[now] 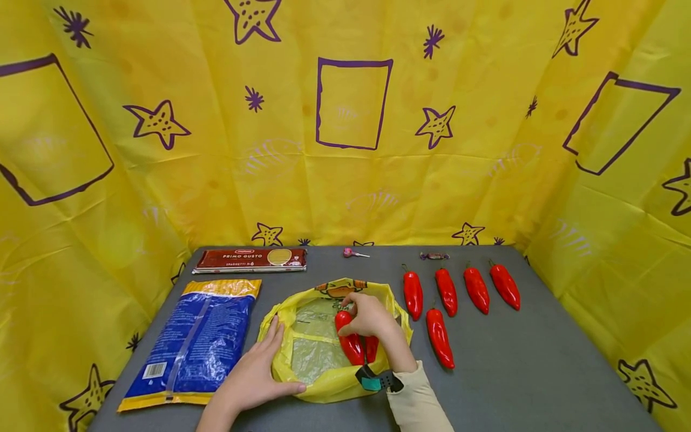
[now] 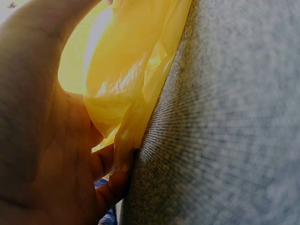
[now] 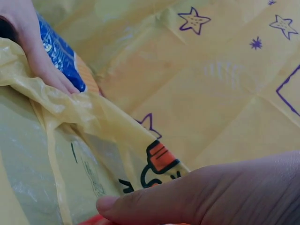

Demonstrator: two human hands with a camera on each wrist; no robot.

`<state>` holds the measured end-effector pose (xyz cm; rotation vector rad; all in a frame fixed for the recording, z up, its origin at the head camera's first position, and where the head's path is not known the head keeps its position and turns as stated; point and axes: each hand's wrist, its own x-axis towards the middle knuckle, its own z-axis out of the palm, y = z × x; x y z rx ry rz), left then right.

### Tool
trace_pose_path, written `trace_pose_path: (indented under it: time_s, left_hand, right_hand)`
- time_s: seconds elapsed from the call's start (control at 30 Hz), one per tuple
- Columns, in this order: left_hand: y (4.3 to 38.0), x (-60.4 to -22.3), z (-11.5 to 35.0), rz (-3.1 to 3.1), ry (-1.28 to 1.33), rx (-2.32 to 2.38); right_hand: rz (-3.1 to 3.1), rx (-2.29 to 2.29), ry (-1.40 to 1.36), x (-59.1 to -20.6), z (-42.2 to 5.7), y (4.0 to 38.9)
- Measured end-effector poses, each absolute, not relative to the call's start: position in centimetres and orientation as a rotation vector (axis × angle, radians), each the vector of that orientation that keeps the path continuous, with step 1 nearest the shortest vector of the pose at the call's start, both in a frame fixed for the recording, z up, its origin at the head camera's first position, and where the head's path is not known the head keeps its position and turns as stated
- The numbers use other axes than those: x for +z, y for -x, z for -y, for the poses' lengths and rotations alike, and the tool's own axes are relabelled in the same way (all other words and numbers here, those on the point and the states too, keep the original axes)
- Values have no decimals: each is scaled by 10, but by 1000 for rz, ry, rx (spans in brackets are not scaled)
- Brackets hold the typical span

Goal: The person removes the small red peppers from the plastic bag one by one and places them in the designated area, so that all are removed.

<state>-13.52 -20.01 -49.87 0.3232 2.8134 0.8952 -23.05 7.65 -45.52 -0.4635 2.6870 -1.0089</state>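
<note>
A yellow plastic bag point(image 1: 324, 384) lies on the grey table with its mouth spread wide. Inside it my right hand point(image 1: 369, 315) pinches a red pepper point(image 1: 349, 342), and a second red pepper point(image 1: 371, 348) lies beside that one, partly hidden. The right thumb point(image 3: 140, 206) shows on the pepper's edge in the right wrist view. My left hand point(image 1: 256, 372) rests against the bag's left side, its fingers spread along the outside and the thumb by the front rim. The left wrist view shows the left palm point(image 2: 56, 140) next to the yellow plastic point(image 2: 122, 70).
Several red peppers point(image 1: 446, 292) lie right of the bag. On the left is a blue and yellow packet point(image 1: 200, 342); behind it, a spaghetti packet point(image 1: 251, 260). A lollipop point(image 1: 354, 253) and a wrapped candy point(image 1: 434, 256) lie at the back, before the yellow cloth point(image 1: 351, 198).
</note>
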Motion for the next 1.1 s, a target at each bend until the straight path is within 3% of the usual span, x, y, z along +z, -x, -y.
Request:
trace_pose_path:
  time_s: [1.1]
  left_hand:
    - [135, -499, 200, -2823, -330, 882]
  right_hand:
    - [-2706, -1129, 510, -452, -74, 231]
